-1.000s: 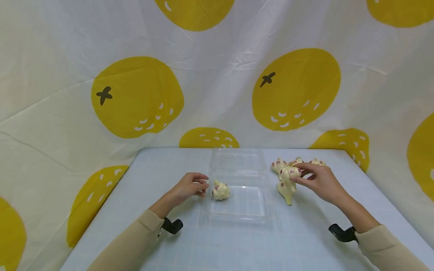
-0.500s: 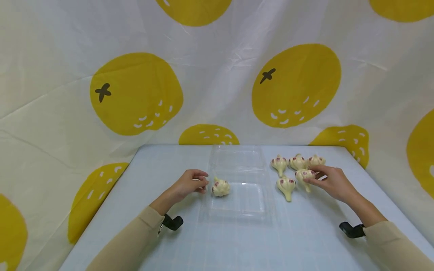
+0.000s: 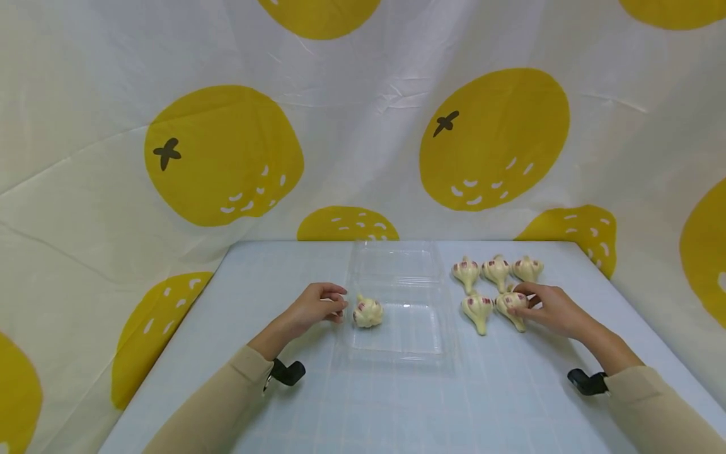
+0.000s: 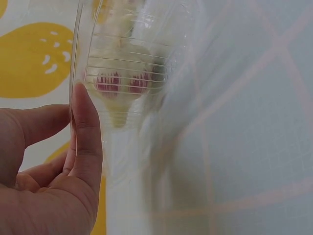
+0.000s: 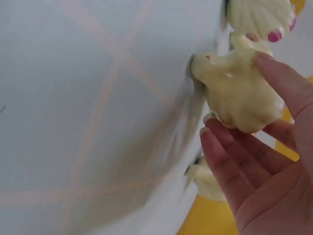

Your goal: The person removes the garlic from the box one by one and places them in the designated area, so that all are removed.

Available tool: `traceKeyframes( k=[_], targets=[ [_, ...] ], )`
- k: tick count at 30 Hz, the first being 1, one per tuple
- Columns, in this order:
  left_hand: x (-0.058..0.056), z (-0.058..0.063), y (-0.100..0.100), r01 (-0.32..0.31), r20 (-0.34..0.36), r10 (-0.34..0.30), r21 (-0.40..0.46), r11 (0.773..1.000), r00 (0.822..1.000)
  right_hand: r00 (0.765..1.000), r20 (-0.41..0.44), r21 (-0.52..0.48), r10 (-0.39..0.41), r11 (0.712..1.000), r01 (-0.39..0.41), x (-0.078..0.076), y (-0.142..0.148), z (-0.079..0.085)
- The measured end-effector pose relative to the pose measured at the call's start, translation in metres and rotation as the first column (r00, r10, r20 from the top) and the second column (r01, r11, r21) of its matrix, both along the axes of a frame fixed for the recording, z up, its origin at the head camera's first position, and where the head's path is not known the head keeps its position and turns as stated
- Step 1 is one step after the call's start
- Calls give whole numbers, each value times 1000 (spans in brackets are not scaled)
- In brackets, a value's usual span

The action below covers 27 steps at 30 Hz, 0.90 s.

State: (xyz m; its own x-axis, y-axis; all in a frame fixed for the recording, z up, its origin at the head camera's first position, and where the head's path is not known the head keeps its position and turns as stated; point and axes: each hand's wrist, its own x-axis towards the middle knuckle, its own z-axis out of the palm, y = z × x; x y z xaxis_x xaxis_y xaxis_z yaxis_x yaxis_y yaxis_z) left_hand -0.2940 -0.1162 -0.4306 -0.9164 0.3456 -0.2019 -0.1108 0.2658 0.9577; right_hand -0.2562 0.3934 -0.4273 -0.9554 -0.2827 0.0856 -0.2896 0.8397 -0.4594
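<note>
My right hand (image 3: 553, 309) pinches a cream garlic bulb (image 3: 510, 306) with purple marks, low over the table. In the right wrist view its thumb lies on one side of that bulb and its fingers on the other. Several more garlic bulbs, among them one at the near left (image 3: 478, 309) and one at the back (image 3: 496, 271), lie in two rows around it. My left hand (image 3: 314, 307) holds the left rim of a clear plastic container (image 3: 397, 359) between thumb and finger. Inside, at the left, sits one garlic bulb (image 3: 367, 313), seen through the ribbed wall (image 4: 127, 73) in the left wrist view.
The container's clear lid (image 3: 397, 261) lies folded back behind its base. A pale checked cloth (image 3: 368, 410) covers the table, and a curtain (image 3: 363, 145) with yellow fruit prints hangs behind it. Black camera mounts (image 3: 288, 372) sit on both wrists.
My right hand has moved a garlic bulb right, from over the near-left one to the spot beside it, and lowered it into the front row. The left hand stays at the container's rim.
</note>
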Motion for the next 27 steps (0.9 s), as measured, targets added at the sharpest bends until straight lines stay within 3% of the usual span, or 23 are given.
traceKeyframes(
  k=[8, 12, 21, 27],
  targets=[
    [-1, 2, 0, 25, -22, -25, 1, 1000, 999, 999, -27, 31, -34, 999, 35, -5, -1, 3],
    [1, 5, 0, 21, -14, -21, -10, 1000, 1000, 997, 5, 62, -74, 995, 73, 0, -5, 4],
    [2, 4, 0, 10, 0, -10, -22, 1000, 1000, 993, -9, 108, -117, 987, 118, 8, -4, 19],
    [1, 3, -1, 23, -17, -24, -15, 1000, 1000, 993, -57, 83, -105, 991, 109, 14, -15, 36]
  ],
)
